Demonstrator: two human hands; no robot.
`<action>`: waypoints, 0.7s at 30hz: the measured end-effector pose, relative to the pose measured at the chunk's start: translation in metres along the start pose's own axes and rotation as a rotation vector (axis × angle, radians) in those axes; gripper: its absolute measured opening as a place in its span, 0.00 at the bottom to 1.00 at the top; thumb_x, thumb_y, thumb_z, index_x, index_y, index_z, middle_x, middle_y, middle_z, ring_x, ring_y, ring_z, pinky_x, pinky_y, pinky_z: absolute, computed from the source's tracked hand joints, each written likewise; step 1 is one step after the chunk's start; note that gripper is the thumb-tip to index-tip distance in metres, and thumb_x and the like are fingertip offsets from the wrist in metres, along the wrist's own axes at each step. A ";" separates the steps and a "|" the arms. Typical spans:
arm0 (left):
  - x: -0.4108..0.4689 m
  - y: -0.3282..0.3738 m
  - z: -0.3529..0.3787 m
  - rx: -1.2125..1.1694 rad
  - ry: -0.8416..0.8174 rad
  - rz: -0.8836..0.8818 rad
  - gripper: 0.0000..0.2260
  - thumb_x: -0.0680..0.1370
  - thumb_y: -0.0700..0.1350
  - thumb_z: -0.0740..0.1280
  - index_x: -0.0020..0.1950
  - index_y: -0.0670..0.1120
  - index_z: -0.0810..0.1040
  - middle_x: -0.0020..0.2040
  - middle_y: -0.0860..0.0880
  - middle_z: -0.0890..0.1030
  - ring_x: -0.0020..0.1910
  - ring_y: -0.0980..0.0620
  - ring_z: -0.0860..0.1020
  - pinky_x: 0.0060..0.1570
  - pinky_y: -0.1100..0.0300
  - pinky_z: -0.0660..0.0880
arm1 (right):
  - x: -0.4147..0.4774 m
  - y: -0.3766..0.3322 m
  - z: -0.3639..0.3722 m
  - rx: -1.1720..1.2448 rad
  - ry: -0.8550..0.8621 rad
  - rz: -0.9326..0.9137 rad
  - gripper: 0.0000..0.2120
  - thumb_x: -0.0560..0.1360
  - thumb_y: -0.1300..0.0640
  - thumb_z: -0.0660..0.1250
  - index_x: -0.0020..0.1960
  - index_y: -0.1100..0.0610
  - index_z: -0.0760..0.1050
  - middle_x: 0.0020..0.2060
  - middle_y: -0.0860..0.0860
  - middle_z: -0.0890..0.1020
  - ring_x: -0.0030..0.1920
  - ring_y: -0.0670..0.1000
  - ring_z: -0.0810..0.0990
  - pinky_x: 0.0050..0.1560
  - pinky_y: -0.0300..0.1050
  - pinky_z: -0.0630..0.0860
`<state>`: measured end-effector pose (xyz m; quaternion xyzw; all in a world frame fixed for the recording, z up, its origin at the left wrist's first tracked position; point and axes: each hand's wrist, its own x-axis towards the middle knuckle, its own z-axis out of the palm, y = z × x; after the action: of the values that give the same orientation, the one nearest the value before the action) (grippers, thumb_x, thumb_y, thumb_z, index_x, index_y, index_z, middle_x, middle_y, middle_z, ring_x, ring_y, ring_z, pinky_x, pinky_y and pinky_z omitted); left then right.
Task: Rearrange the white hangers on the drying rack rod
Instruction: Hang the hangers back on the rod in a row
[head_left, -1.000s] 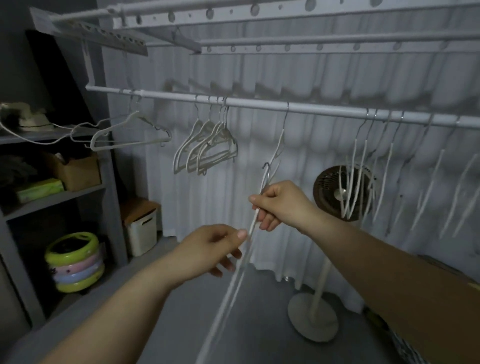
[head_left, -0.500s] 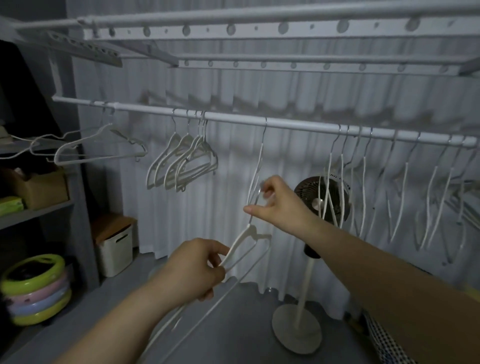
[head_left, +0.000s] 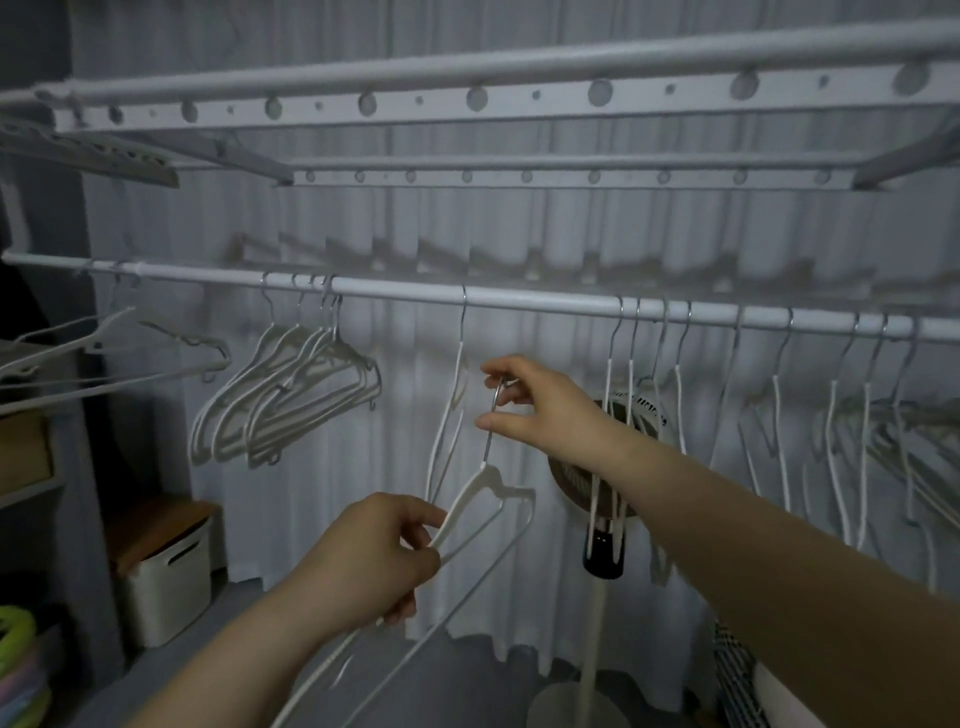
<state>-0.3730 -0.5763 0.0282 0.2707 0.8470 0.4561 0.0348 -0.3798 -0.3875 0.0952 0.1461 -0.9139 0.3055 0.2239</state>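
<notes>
- Under the rod (head_left: 519, 304) of the drying rack, roughly midway along it, a person holds one white hanger (head_left: 470, 499) in both hands; it hangs from nothing and sits clear below the rod.
- The right hand (head_left: 545, 405) is the higher one, thumb and fingertips pinched on the hanger's metal hook (head_left: 493, 415), whose curve shows between them.
- The left hand (head_left: 374, 556) is lower and closer to the person, fingers curled round one sloping arm of the same hanger, just down from its neck.
- That hanger is tilted: its neck points up at the right hand, and its body runs down and leftward past the left wrist.
- Just left of the right hand, a lone hanger (head_left: 452, 405) hangs from the rod, edge-on. From where I stand I cannot tell whether it touches the held hook.
- Farther left, a bunch of hangers (head_left: 291, 395) hangs packed close together, turned at a slant.
- Near the rod's left end, a broadside hanger (head_left: 130, 358) hangs apart from the bunch.
- To the right, a row of hangers (head_left: 779, 415) is spaced along the rod, edge-on, out to the edge of view.
- Overhead run pale perforated bars (head_left: 467, 98).
- A pleated curtain (head_left: 337, 519) hangs behind everything.
- A standing fan (head_left: 571, 483) is partly hidden behind the right forearm.
- A white bin (head_left: 166, 571) with a wooden lid sits on the floor at the left.
</notes>
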 end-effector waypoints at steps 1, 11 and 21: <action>0.009 0.003 0.003 -0.003 0.016 -0.001 0.10 0.74 0.36 0.63 0.47 0.52 0.75 0.42 0.49 0.76 0.17 0.56 0.73 0.20 0.66 0.70 | 0.005 0.008 -0.004 -0.002 -0.007 -0.007 0.29 0.71 0.54 0.70 0.68 0.55 0.63 0.62 0.52 0.71 0.55 0.45 0.71 0.54 0.32 0.67; 0.097 0.044 0.030 -0.079 0.205 0.038 0.10 0.74 0.34 0.63 0.46 0.50 0.73 0.35 0.48 0.76 0.16 0.58 0.73 0.19 0.68 0.70 | 0.042 0.097 -0.082 -0.619 0.293 0.052 0.31 0.74 0.51 0.64 0.73 0.55 0.56 0.74 0.54 0.55 0.74 0.54 0.53 0.72 0.46 0.48; 0.155 0.066 0.069 -0.191 0.376 0.084 0.14 0.73 0.33 0.63 0.58 0.41 0.75 0.34 0.49 0.76 0.17 0.59 0.73 0.20 0.70 0.71 | 0.051 0.136 -0.114 -0.843 0.232 0.016 0.28 0.74 0.50 0.61 0.71 0.54 0.57 0.72 0.52 0.60 0.71 0.53 0.54 0.67 0.47 0.43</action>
<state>-0.4553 -0.4196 0.0694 0.2115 0.7795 0.5779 -0.1174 -0.4418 -0.2183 0.1349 -0.0005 -0.9287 -0.0782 0.3625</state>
